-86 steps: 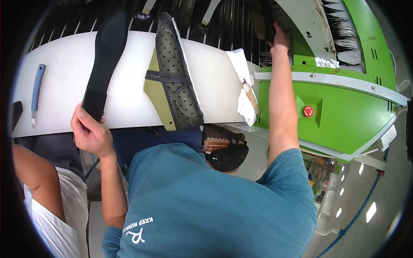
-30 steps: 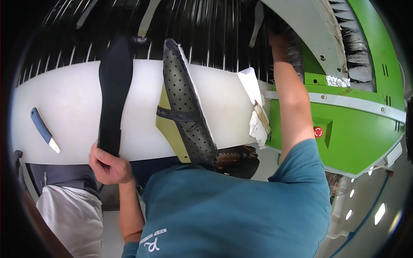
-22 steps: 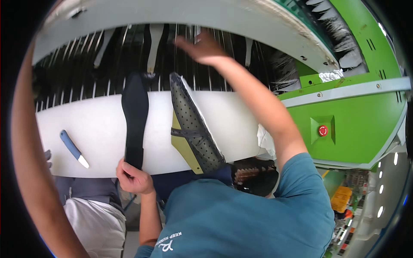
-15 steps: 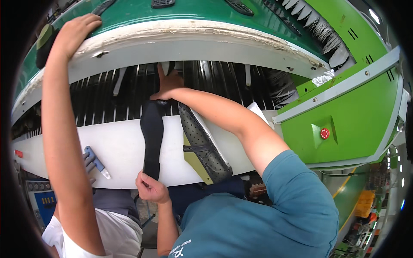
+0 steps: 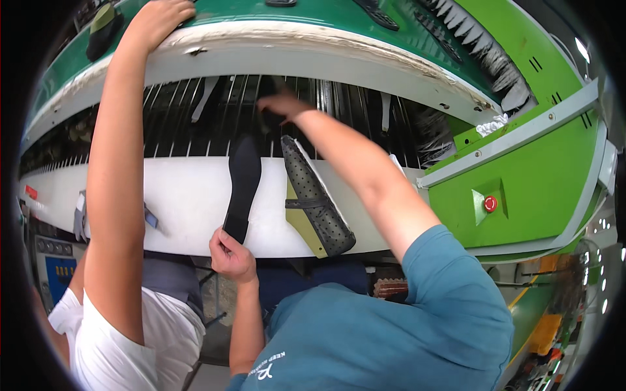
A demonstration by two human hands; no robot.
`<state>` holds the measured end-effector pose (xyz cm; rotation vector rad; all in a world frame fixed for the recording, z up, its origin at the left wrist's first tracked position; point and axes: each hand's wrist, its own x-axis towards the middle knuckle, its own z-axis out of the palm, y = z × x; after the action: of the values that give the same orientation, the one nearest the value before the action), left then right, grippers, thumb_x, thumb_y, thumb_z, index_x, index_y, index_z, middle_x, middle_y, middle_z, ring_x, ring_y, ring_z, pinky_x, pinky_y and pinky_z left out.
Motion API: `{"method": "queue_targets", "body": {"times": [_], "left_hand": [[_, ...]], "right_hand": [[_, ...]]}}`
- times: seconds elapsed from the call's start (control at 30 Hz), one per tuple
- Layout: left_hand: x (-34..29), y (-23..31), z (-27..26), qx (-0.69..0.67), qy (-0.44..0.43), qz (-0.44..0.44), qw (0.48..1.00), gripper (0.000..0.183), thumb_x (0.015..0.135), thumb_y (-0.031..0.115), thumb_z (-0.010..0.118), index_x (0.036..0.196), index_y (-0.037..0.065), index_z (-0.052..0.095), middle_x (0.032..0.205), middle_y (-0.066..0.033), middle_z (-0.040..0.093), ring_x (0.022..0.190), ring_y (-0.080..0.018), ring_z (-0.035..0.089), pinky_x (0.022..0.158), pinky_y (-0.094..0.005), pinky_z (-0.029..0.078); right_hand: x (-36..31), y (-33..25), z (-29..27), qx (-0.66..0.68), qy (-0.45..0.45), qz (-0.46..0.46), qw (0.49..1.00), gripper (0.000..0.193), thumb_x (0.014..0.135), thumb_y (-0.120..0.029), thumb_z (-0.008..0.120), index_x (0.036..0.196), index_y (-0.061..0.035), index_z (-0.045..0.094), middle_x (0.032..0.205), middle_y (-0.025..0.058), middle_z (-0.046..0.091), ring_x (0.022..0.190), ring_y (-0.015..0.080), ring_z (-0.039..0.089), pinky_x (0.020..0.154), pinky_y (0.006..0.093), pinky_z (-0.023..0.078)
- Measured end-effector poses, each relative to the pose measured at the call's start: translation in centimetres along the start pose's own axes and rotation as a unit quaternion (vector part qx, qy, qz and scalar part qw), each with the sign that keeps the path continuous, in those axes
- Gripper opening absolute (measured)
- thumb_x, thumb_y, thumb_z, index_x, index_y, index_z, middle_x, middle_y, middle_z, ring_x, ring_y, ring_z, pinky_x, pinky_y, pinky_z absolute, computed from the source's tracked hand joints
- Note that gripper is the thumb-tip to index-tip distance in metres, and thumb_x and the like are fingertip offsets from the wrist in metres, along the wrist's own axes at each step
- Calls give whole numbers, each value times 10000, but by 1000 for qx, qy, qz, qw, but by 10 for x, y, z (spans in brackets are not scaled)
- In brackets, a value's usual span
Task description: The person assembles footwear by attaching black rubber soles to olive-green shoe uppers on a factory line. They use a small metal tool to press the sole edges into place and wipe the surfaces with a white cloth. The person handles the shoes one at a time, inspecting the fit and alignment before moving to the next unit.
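My left hand [image 5: 233, 257] pinches the heel end of a black shoe sole [image 5: 245, 179], whose toe points away over the white ledge toward the metal rods. Farther off, my right hand [image 5: 284, 106] reaches over the dark rods, smeared by motion. A dark shape shows beside its fingers, and I cannot make out whether it is held. Between my forearms lies a dark perforated shoe upper [image 5: 314, 202] with a strap, on a yellow-green last [image 5: 302, 221]. It rests on the white ledge [image 5: 186, 195], its toe end at the rods.
At the left, a co-worker's bare arm [image 5: 120, 176] crosses the ledge to the green surface [image 5: 222, 12]. A blue-handled tool [image 5: 150, 219] is partly hidden behind it. Pale strips [image 5: 205, 101] lie among the rods [image 5: 176, 133]. A green machine housing [image 5: 528, 189] with a red button [image 5: 490, 204] stands right.
My right hand has lifted away from the sole's toe and moved right over the rods. My left hand still holds the heel. The whole view has shifted slightly.
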<state>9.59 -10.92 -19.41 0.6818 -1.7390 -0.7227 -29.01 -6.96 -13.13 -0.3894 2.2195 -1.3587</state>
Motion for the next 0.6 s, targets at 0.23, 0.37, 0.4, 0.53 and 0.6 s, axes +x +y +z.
{"method": "queue_targets", "body": {"times": [0.23,0.37,0.4,0.53,0.6], "left_hand": [[-6,-9,8,-4,16,37,999,105,1035,20,665,1066,-49,738,869,-138,752,615,-225,673,545,-321,513],[-4,-1,8,-33,0,23,999,98,1039,18,661,1054,-30,745,876,-119,776,629,-212,695,552,-306,523],[-5,-3,6,-31,1,18,999,98,1040,20,661,1052,-29,745,877,-119,777,631,-211,699,555,-305,526],[-6,-6,7,-33,2,7,999,103,1044,31,659,1050,-21,748,878,-115,781,629,-210,703,559,-303,530],[-6,-6,7,-31,-3,5,999,107,1047,37,658,1051,-18,750,875,-113,779,626,-208,701,559,-301,529]], "right_hand": [[-84,34,-115,446,-37,64,892,503,873,-269,772,1299,-64,601,1318,192,653,1202,434,648,906,502,580],[-109,54,-174,458,-44,64,886,476,844,-241,809,1272,-118,643,1285,144,689,1201,419,678,1055,650,489],[-115,53,-178,450,-49,60,890,479,842,-247,811,1268,-109,644,1287,145,690,1204,416,679,1047,653,493],[-138,28,-176,405,49,12,913,495,859,-222,811,1310,-102,643,1300,134,698,1211,404,681,1000,618,523],[-139,17,-176,302,95,-16,949,547,862,-241,834,1345,-86,630,1313,130,685,1164,369,689,970,576,577]]}}
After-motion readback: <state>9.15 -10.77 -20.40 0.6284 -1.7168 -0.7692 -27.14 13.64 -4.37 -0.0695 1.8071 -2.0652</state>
